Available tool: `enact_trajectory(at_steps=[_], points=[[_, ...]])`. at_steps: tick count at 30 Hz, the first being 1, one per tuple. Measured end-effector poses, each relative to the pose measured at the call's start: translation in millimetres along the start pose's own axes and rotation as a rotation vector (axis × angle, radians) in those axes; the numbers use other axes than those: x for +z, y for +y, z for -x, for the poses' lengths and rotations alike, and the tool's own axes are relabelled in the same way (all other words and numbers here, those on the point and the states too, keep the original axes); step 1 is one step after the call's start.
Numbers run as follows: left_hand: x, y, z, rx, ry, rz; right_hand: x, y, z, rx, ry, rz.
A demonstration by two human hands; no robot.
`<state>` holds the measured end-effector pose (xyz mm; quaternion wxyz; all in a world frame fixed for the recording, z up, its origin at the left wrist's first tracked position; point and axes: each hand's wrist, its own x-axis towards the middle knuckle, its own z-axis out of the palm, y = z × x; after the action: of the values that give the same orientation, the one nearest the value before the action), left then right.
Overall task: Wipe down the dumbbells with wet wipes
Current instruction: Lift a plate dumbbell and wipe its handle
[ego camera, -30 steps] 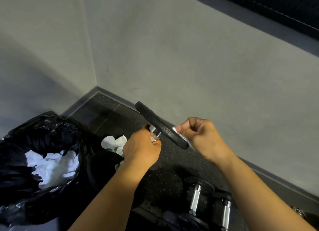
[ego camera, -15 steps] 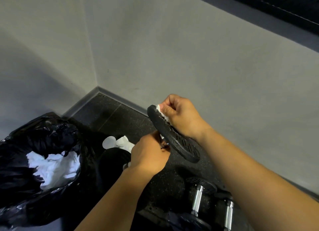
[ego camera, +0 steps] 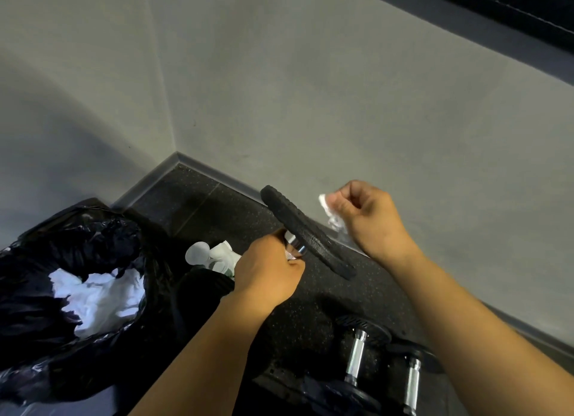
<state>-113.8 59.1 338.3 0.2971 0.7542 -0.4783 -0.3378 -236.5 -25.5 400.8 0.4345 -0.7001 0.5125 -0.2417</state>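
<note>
Here the left hand [ego camera: 267,272] grips a black chrome-handled dumbbell [ego camera: 306,234] while, at its two o'clock, the right hand [ego camera: 369,220] pinches a crumpled white wipe [ego camera: 325,204].

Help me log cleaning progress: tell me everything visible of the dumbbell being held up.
The held dumbbell shows one black, rubbery-looking head with a ribbed rim, seen nearly edge-on and tilted diagonally. A short stretch of chrome handle, partly knurled, shows where the left hand grips it; the other head is hidden. It is in the air above the dark speckled floor. The right hand, pinching a white wipe, is beside the head, seemingly not touching it.
</note>
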Motion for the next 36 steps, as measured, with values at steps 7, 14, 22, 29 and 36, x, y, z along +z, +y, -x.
enact_trajectory(at_steps=[7,14,22,29,36], points=[[1,2,4,-0.007,0.003,0.034,17,-7,10,-0.167,-0.148,0.074],[2,0,3,-0.023,0.027,0.046,13,55,-29,0.093,-0.122,0.307],[0,0,-3,-0.076,0.06,0.058,-10,27,-4,0.094,0.005,0.045],[1,1,-1,-0.117,0.115,0.054,2,-9,37,-0.126,-0.17,-0.034],[3,-2,0,-0.1,0.076,0.141,5,42,-4,0.025,-0.022,0.118]])
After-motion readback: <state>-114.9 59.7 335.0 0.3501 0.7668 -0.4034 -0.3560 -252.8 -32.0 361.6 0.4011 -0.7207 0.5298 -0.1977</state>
